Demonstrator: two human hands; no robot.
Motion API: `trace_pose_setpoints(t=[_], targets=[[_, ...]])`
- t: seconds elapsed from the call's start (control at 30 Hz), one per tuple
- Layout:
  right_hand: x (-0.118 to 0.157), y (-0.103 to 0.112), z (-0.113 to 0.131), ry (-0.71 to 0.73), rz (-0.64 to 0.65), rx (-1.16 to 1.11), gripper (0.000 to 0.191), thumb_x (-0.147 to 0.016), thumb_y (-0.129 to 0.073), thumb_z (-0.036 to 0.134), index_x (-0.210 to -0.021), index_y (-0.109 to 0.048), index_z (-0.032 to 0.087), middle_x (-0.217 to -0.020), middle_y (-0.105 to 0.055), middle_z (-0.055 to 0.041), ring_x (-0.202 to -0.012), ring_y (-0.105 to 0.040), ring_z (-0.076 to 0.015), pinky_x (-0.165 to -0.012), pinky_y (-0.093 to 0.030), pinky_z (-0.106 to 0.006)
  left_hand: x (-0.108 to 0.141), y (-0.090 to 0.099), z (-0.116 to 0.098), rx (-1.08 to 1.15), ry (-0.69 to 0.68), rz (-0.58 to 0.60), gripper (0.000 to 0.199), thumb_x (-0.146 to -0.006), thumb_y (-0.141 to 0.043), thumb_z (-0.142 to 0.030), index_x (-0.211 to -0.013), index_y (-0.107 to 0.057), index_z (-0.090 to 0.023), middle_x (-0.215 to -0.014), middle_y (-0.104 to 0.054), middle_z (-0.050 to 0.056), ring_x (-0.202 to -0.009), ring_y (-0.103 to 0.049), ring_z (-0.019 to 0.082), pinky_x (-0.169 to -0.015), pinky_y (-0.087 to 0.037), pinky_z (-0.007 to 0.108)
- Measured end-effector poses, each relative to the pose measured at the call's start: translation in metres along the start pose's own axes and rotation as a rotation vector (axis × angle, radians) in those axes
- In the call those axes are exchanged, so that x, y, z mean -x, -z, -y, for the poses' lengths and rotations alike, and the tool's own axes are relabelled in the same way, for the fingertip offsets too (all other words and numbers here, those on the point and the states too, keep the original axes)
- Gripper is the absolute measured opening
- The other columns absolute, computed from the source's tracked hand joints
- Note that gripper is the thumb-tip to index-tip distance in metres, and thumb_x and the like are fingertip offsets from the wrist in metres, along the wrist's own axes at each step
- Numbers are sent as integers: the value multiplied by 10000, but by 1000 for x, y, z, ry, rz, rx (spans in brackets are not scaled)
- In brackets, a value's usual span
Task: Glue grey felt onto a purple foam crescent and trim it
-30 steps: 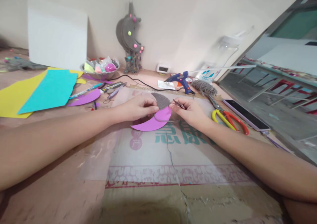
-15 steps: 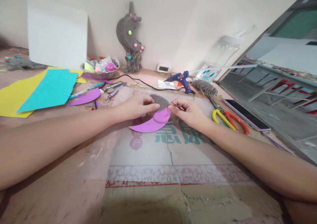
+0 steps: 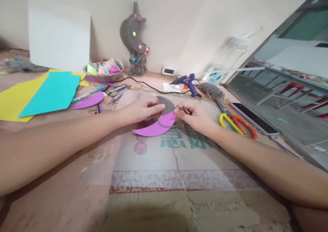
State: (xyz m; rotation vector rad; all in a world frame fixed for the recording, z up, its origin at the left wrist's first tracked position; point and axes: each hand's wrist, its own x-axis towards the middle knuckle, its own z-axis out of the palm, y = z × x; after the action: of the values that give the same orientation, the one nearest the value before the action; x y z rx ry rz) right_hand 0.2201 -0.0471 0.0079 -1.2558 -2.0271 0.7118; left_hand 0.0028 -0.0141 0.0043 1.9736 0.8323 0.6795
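Observation:
A purple paper crescent (image 3: 151, 128) is held a little above the work mat, its upper part wrapped in grey yarn (image 3: 166, 105). My left hand (image 3: 143, 109) is closed on the wrapped part, thumb on top. At the crescent's right edge, my right hand (image 3: 193, 114) pinches a slim dark tool (image 3: 183, 110) that looks like tweezers; its tip is close to the yarn. A loop of grey yarn hangs loosely across the purple paper. The fingers hide part of the tool and of the crescent's upper edge.
A blue glue gun (image 3: 188, 83), a grey yarn bundle (image 3: 211, 89), scissors (image 3: 234, 122) and a phone (image 3: 255, 118) lie behind and right. Leftward are turquoise (image 3: 51, 93) and yellow sheets (image 3: 20, 98) and a bowl (image 3: 104, 76). A decorated grey moon (image 3: 132, 33) hangs on the wall.
The crescent has shifted very slightly left and up in my left hand. Both hands keep their grips and nearly the same places.

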Motion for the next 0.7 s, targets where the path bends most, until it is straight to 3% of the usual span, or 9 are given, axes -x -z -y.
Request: trace_pose_setpoints(t=[0.23,0.53,0.7], targets=[[0,0,-2,8,22,0,257,-829,-546,402,-706,-559,177,-579,-450,36,-525,-373,-90,-490,-300,-231,2,0,3,-17,126,57,337,-851,-540,-431,-680,-593,-145,-541,-578,6,-402,-496,83,-375,-358,198],[2,0,3,-38,60,-36,273,-815,-561,422,-695,-574,177,-587,-465,30,-541,-396,-99,-507,-317,-240,6,-3,-4,55,0,95,212,-798,-613,-343,-714,-607,-148,-565,-560,-21,-467,-487,69,-414,-347,188],[4,-1,5,-23,102,-61,255,-822,-575,414,-758,-612,170,-632,-508,21,-574,-433,-105,-537,-341,-241,5,-1,-4,-26,-7,76,298,-811,-604,-412,-682,-600,-143,-553,-557,-19,-470,-475,70,-416,-332,190]])
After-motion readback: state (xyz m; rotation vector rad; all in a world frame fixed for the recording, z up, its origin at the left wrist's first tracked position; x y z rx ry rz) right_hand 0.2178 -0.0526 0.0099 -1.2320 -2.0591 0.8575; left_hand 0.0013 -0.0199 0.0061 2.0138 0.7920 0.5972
